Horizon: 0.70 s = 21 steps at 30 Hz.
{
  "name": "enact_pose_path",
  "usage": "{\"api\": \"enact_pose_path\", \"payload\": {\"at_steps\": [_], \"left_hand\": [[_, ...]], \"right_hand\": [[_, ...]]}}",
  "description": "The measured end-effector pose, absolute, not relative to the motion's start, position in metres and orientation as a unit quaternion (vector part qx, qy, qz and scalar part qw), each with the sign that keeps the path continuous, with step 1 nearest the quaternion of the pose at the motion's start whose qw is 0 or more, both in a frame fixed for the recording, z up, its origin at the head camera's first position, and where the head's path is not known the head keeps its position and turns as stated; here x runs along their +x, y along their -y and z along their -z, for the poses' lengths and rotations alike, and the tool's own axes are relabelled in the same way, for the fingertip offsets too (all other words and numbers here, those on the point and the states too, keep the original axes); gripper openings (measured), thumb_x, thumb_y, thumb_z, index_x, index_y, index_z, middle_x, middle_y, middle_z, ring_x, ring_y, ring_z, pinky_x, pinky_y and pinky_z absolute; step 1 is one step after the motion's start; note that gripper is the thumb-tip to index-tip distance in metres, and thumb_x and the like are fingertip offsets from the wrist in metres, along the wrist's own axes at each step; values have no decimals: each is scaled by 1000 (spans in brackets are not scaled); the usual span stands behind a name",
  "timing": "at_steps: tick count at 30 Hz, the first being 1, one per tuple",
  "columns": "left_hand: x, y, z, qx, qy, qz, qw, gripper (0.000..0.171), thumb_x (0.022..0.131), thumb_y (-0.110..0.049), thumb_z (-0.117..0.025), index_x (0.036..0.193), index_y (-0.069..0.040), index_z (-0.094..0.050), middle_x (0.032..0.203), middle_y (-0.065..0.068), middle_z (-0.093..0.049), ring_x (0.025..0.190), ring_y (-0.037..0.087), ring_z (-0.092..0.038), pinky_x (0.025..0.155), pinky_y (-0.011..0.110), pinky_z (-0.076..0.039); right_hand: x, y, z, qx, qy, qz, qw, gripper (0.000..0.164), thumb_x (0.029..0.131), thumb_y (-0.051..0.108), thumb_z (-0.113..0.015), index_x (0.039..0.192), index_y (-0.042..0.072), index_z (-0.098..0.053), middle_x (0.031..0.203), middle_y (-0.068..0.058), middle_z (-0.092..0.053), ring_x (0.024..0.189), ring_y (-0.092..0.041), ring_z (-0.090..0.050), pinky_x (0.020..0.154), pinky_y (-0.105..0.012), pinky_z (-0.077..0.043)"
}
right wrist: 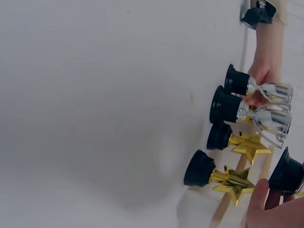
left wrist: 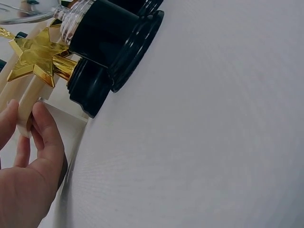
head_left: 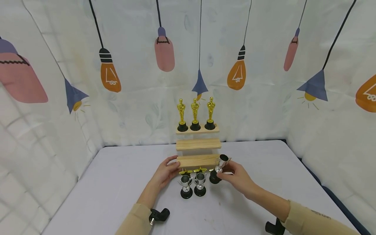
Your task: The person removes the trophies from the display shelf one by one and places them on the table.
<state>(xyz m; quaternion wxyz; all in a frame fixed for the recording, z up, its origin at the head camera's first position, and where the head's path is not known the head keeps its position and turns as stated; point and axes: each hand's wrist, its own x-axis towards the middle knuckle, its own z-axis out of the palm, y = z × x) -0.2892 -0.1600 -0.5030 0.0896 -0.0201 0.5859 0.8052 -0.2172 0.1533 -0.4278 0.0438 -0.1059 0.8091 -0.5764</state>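
Observation:
In the head view my left hand [head_left: 165, 173] grips the left end of the lowest wooden board of a tiered display stand [head_left: 198, 161]. The left wrist view shows thumb and fingers pinching that board end [left wrist: 29, 102]. My right hand [head_left: 239, 179] holds a silver trophy cup [head_left: 219, 167] with a black base, slightly tilted, at the stand's right front. Two more silver trophy cups [head_left: 200, 182] stand upright on the table before the stand. Close behind them are gold star trophies [right wrist: 236, 184], partly hidden in the head view.
Three gold figurine trophies [head_left: 195, 112] stand in a row on the top board. The middle board [head_left: 198, 144] holds nothing. A white cloth covers the table [head_left: 132, 169], and a curtain printed with lamps [head_left: 141, 107] hangs behind and beside it.

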Motion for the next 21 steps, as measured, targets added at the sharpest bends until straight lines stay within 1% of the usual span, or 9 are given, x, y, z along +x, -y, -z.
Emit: {"api": "enact_pose_path", "payload": {"at_steps": [11, 15, 18, 21], "left_hand": [[-289, 160, 503, -21, -591, -801, 92, 56, 103, -4, -62, 152, 3, -37, 128, 23, -58, 103, 21, -66, 91, 32, -57], [-290, 160, 504, -21, -588, -804, 91, 55, 103, -3, -62, 151, 3, -38, 126, 23, -58, 102, 21, -66, 89, 31, -57], [-290, 160, 505, -21, -586, -805, 89, 54, 103, -2, -61, 151, 4, -38, 125, 23, -58, 101, 20, -66, 88, 31, -57], [-290, 160, 504, -22, -584, -806, 88, 53, 103, -1, -61, 151, 4, -38, 125, 22, -59, 100, 20, -66, 87, 30, -57]], "right_hand": [[-215, -158, 442, -109, -817, 565, 52, 27, 89, 14, -79, 107, 2, -64, 107, -8, -68, 107, -25, -64, 85, -36, -54], [-214, -158, 447, -114, -817, 562, 62, 27, 88, 12, -80, 106, 1, -63, 106, -8, -69, 106, -26, -64, 86, -37, -53], [-215, -157, 454, -113, -821, 554, 74, 25, 88, 11, -80, 104, 2, -63, 104, -5, -69, 104, -23, -64, 85, -37, -51], [-216, -157, 462, -119, -819, 554, 84, 24, 87, 9, -79, 103, 2, -62, 102, -5, -68, 102, -23, -64, 84, -37, -52]]}}
